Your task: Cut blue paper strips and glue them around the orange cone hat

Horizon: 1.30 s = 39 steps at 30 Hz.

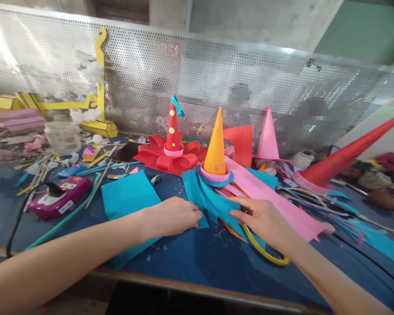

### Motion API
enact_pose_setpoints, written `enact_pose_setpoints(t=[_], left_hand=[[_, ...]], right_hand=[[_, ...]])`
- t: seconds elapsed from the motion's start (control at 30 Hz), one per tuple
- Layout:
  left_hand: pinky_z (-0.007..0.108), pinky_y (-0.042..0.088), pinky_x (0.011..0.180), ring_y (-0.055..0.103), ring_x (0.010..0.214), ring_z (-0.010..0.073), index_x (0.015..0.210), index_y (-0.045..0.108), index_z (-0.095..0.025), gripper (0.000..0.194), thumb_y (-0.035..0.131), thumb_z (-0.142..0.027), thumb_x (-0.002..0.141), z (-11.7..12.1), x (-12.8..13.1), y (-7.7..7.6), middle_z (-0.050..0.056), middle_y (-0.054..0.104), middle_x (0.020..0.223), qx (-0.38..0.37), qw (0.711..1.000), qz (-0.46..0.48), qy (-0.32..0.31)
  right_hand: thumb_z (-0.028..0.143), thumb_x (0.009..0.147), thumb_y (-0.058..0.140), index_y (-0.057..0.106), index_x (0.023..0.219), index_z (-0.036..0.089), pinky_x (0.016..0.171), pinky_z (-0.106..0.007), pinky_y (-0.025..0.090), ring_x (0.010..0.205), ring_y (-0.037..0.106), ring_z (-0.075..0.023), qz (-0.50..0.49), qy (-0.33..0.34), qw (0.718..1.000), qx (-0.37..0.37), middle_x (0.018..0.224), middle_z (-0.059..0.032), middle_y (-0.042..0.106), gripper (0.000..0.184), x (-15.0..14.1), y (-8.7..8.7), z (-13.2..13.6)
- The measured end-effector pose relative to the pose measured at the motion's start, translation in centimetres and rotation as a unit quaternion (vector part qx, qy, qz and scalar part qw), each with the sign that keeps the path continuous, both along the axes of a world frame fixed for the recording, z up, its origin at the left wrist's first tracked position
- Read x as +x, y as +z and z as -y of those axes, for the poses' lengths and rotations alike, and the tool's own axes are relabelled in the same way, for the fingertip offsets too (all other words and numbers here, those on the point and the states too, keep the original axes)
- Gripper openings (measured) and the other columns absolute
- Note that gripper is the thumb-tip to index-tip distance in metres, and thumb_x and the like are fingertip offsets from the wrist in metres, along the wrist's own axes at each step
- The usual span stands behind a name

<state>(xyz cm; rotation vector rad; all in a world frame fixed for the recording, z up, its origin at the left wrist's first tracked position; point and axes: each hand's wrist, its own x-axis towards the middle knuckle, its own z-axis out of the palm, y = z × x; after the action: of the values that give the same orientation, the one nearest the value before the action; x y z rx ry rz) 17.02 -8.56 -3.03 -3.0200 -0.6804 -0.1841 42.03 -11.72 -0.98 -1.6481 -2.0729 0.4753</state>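
Observation:
An orange paper cone hat (216, 146) stands upright before me, with a pink band round its base and a brim of blue paper strips (202, 192) draping toward me. My left hand (179, 214) is closed at the left end of these strips; its fingertips are partly hidden. My right hand (261, 218) pinches the right side of the blue strips between thumb and fingers. Under that hand curves a yellow loop (269, 258), whose kind I cannot make out. A sheet of blue paper (128, 192) lies beneath my left forearm.
Behind stand a red dotted cone hat (172, 131) and a pink cone (268, 138). A red cone (351, 153) leans at right. Pink paper (276, 199) lies beside the orange hat. At left sit a purple power strip (61, 197) and a jar (62, 138). Perforated metal (197, 65) bounds the back.

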Motion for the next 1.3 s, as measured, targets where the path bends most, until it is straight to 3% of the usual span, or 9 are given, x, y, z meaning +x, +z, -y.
enact_pose_setpoints(t=[0.27, 0.5, 0.63, 0.77, 0.87, 0.97, 1.1, 1.2, 1.3], left_hand=[[0.027, 0.045, 0.050, 0.066, 0.065, 0.0207, 0.089, 0.056, -0.013, 0.013, 0.048, -0.003, 0.088, 1.7, -0.4, 1.4, 0.008, 0.066, 0.077, 0.082, 0.994, -0.073, -0.013], [0.028, 0.046, 0.048, 0.066, 0.064, 0.0209, 0.098, 0.059, -0.011, 0.021, 0.042, -0.003, 0.089, 2.0, 1.5, 0.6, 0.009, 0.067, 0.081, 0.098, 0.994, -0.031, -0.022], [0.028, 0.051, 0.065, 0.068, 0.086, 0.0229, 0.106, 0.062, -0.017, 0.020, 0.054, -0.029, 0.092, 0.8, 0.3, 1.8, 0.008, 0.072, 0.096, -0.028, 0.999, 0.034, -0.012], [0.028, 0.048, 0.075, 0.067, 0.088, 0.0212, 0.104, 0.062, -0.019, 0.020, 0.054, -0.027, 0.088, -3.1, -6.1, 4.8, 0.006, 0.072, 0.097, -0.100, 0.956, 0.132, 0.241], [0.031, 0.045, 0.080, 0.062, 0.103, 0.0289, 0.113, 0.056, -0.015, 0.049, 0.068, -0.037, 0.071, -5.9, -11.1, 5.6, 0.013, 0.066, 0.116, -0.144, 0.912, 0.068, 0.379], [0.031, 0.046, 0.075, 0.062, 0.099, 0.0310, 0.112, 0.055, -0.013, 0.061, 0.072, -0.041, 0.061, -7.2, -13.2, 4.7, 0.016, 0.066, 0.113, -0.175, 0.896, 0.048, 0.405], [0.030, 0.044, 0.071, 0.062, 0.091, 0.0285, 0.105, 0.058, -0.012, 0.052, 0.070, -0.033, 0.059, -7.4, -13.2, 3.6, 0.011, 0.066, 0.100, -0.180, 0.897, 0.080, 0.397], [0.029, 0.043, 0.069, 0.061, 0.084, 0.0235, 0.090, 0.061, -0.016, 0.032, 0.065, -0.032, 0.063, -7.0, -13.5, 4.6, 0.004, 0.065, 0.085, -0.202, 0.902, 0.120, 0.363], [0.030, 0.046, 0.069, 0.063, 0.079, 0.0202, 0.085, 0.060, -0.018, 0.025, 0.059, -0.040, 0.074, -5.9, -14.1, 6.3, 0.001, 0.066, 0.083, -0.250, 0.895, 0.180, 0.323]], right_hand=[[0.023, 0.082, 0.051, 0.071, 0.100, 0.020, 0.053, -0.024, 0.049, 0.055, 0.065, -0.0146, 0.078, -0.022, 0.986, 0.146, 0.081, -0.0016, 0.073, 0.028, 0.0, 0.6, -0.2], [0.019, 0.089, 0.039, 0.066, 0.104, 0.016, 0.077, -0.035, 0.052, 0.088, 0.066, -0.0246, 0.147, 0.003, 0.961, 0.234, 0.101, -0.0119, 0.069, 0.031, -0.9, 0.0, -0.7], [0.016, 0.089, 0.045, 0.066, 0.108, 0.015, 0.078, -0.042, 0.053, 0.095, 0.065, -0.0296, 0.198, 0.080, 0.956, 0.200, 0.103, -0.0139, 0.067, 0.029, -1.6, -1.0, -0.2], [0.036, 0.084, 0.066, 0.064, 0.117, 0.019, 0.075, -0.045, 0.056, 0.100, 0.063, -0.0335, 0.211, 0.151, 0.952, 0.163, 0.114, -0.0134, 0.064, 0.037, -2.1, -0.8, 1.1], [0.043, 0.093, 0.053, 0.063, 0.117, 0.022, 0.084, -0.042, 0.054, 0.104, 0.062, -0.0287, 0.159, 0.183, 0.960, 0.140, 0.118, -0.0106, 0.064, 0.034, -3.4, 0.1, 1.6], [0.037, 0.095, 0.052, 0.063, 0.118, 0.023, 0.086, -0.038, 0.052, 0.097, 0.064, -0.0230, 0.104, 0.192, 0.972, 0.083, 0.112, -0.0064, 0.067, 0.030, -5.9, 1.0, 1.4], [0.028, 0.088, 0.059, 0.065, 0.114, 0.020, 0.089, -0.039, 0.050, 0.096, 0.064, -0.0238, 0.028, 0.188, 0.981, 0.033, 0.111, -0.0065, 0.068, 0.027, -9.0, 1.3, 0.2], [0.027, 0.086, 0.060, 0.063, 0.117, 0.020, 0.089, -0.040, 0.050, 0.100, 0.064, -0.0241, -0.019, 0.188, 0.982, 0.022, 0.117, -0.0077, 0.066, 0.032, -10.0, 1.0, -0.7], [0.031, 0.082, 0.064, 0.051, 0.132, 0.019, 0.093, -0.044, 0.049, 0.113, 0.058, -0.0271, -0.064, 0.175, 0.982, 0.016, 0.133, -0.0117, 0.057, 0.054, -10.2, 0.8, -1.4]])
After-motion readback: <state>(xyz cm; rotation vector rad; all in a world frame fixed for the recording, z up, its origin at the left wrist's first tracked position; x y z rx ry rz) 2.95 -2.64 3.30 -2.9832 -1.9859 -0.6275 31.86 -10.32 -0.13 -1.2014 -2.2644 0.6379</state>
